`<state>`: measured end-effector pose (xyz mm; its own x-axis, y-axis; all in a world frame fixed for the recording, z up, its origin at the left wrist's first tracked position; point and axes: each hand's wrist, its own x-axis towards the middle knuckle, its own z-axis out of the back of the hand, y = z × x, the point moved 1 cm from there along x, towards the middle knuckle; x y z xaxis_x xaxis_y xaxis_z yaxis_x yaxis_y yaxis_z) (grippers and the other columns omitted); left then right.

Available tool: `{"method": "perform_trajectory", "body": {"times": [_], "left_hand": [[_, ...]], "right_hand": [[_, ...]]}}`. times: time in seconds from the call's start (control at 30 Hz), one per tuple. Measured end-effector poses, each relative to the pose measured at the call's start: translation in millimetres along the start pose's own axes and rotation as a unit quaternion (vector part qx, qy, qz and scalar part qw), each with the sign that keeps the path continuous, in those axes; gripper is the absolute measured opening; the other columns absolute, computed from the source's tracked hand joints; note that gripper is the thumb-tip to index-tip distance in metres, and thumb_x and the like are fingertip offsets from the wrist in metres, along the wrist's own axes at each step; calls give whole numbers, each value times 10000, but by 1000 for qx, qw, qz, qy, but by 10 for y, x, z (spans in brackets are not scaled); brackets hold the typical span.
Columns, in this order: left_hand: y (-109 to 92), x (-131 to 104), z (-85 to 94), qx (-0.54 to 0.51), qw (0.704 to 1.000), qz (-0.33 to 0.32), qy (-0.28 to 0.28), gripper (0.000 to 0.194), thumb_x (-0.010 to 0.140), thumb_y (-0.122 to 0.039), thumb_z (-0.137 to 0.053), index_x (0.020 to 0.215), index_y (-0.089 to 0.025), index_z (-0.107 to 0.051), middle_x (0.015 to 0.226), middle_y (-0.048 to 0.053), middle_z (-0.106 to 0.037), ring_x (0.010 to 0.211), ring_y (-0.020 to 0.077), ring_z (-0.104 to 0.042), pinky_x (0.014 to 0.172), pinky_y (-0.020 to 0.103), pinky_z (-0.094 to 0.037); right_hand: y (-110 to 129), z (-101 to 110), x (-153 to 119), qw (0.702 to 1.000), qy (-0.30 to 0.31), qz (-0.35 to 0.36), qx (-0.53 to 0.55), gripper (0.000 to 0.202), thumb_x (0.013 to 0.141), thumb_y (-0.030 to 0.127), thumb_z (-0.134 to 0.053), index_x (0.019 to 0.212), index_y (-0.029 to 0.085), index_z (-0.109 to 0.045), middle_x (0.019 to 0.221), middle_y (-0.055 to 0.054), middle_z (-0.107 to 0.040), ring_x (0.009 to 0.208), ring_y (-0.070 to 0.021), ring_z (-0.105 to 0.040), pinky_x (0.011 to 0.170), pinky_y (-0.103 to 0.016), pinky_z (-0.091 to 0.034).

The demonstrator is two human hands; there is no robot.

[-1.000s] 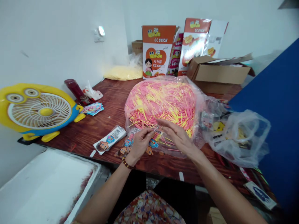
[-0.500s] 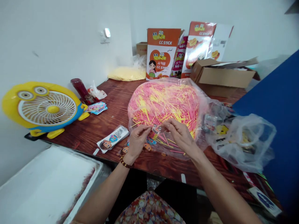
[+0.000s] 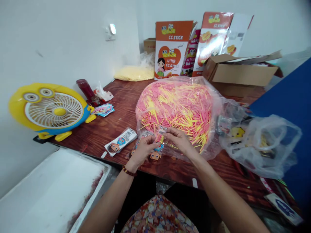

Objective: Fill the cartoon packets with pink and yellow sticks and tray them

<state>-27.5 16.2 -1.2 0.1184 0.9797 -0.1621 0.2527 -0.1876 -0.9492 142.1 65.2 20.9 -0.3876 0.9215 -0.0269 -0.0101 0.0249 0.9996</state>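
A small clear packet [image 3: 159,138] with pink and yellow sticks in it is held upright between my two hands. My left hand [image 3: 143,149], with a beaded bracelet at the wrist, pinches its left side. At its upper right edge, the fingers of my right hand [image 3: 178,139] are closed. Just beyond lies a large clear bag [image 3: 173,110] full of loose pink and yellow thin sticks. Beneath my hands are printed packets with a cartoon face [image 3: 155,156], partly hidden. Left of them sits a stack of flat printed packets [image 3: 121,141].
A yellow and blue cartoon fan [image 3: 54,111] stands at the left, by a dark red bottle [image 3: 86,90]. Printed cartons [image 3: 172,48] and an open cardboard box [image 3: 240,74] line the back. A translucent plastic bag [image 3: 262,145] rests at the right, near a blue panel [image 3: 286,106].
The packet has come lower and shows more of its front with the sticks. My right hand has moved slightly down and closer to it. The whole view has shifted a little.
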Motion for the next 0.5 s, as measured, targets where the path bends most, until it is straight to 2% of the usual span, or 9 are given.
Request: {"method": "perform_trajectory", "body": {"times": [0.13,0.23,0.4,0.5], "left_hand": [[26,-4,-23,34,998,-32,-32,243,700,-343,-799,781,-143,-688,739,-9,-660,658,109,-562,637,234,-459],[47,-6,-47,31,998,-51,-32,232,728,-334,-777,851,-142,-732,817,19,-707,730,134,-597,695,252,-478],[101,-23,-79,-11,998,-48,-37,257,684,-281,-807,892,-142,-751,853,29,-736,765,146,-629,754,269,-493],[111,-38,-84,-3,998,-48,-39,246,659,-248,-813,875,-139,-764,849,33,-743,772,151,-634,752,266,-494]], "right_hand": [[-119,-60,-30,999,28,-10,36,288,692,432,-774,819,208,-645,741,33,-625,582,-109,-516,550,-241,-430],[-197,-93,-40,999,11,1,36,267,707,424,-758,767,202,-622,685,45,-578,546,-99,-468,532,-238,-392],[-229,-93,-56,997,-40,50,-41,260,747,404,-715,678,192,-582,651,43,-530,589,-106,-444,565,-241,-359],[-240,-68,-76,994,-42,67,-81,245,763,399,-692,681,188,-599,651,35,-536,620,-117,-453,588,-248,-356]]}}
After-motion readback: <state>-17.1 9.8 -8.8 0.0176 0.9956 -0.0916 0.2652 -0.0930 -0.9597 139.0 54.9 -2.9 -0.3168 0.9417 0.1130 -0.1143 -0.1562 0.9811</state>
